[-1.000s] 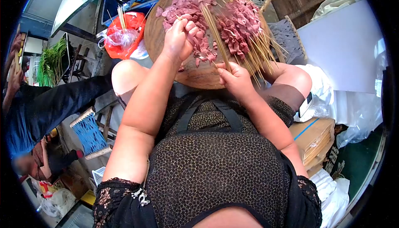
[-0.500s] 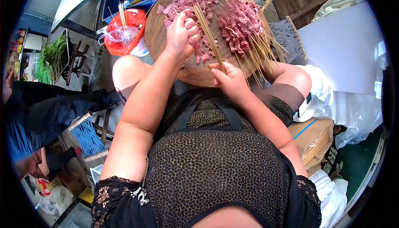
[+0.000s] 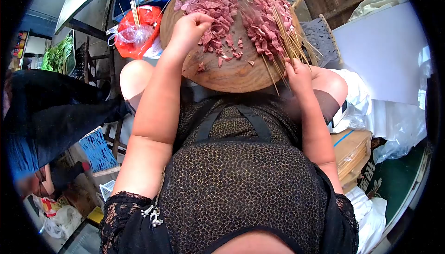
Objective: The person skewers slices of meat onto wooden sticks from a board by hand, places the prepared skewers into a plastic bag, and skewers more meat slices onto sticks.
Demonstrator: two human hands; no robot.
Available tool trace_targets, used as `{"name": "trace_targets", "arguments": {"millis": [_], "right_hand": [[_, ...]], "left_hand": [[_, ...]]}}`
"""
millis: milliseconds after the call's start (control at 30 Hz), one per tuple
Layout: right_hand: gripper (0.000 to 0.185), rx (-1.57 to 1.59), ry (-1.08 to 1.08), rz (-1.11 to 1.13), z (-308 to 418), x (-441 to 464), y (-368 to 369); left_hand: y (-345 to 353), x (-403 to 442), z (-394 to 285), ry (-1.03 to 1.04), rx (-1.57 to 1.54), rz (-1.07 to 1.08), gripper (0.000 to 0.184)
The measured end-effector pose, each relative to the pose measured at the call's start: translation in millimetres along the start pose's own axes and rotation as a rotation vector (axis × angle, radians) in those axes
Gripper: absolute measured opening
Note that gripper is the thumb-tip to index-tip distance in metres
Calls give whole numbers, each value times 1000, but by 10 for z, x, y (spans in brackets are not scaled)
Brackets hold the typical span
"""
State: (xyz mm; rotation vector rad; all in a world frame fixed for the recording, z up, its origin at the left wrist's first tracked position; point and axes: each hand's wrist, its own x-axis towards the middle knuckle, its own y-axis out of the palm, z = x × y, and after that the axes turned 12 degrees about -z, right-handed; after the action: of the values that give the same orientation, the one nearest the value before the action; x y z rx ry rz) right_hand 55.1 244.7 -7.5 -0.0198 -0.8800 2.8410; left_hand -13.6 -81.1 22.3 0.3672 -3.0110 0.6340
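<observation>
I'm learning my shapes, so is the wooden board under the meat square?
No, the wooden board under the meat has a curved, rounded edge where it shows.

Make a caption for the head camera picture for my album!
At a round wooden board, the left hand is by loose meat pieces; the right hand holds sticks by skewered meat.
</observation>
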Motion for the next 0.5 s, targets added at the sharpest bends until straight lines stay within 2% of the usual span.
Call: {"name": "trace_targets", "arguments": {"millis": [67,100,133,200,267,333,367,400,467,500], "right_hand": [[18,-44,-13,-14,-17,-33,-24],[19,-121,-137,-71,-16,-35,-53],[20,-196,-263,-131,1,-38,-69],[20,-176,-280,-202,184,-103,-155],[21,-159,-297,-271,296,-147,-222],[21,-53,-278,-277,338,-158,-278],[22,162,-94,-181,385,-191,-290],[22,162,-96,-186,420,-219,-280],[23,525,132,76,497,-257,-229],[25,592,215,164,568,-277,-182]], "left_hand": [[9,-37,68,194,287,192,17],[48,-76,115,324,367,197,21],[60,-121,132,345,480,272,21],[140,-163,300,486,624,295,23],[175,-251,244,431,643,239,23],[160,-296,81,430,750,237,14],[163,-320,95,473,678,181,13],[173,-315,107,479,677,181,13],[175,-296,113,374,452,135,17],[183,-303,85,177,324,124,16]]}}
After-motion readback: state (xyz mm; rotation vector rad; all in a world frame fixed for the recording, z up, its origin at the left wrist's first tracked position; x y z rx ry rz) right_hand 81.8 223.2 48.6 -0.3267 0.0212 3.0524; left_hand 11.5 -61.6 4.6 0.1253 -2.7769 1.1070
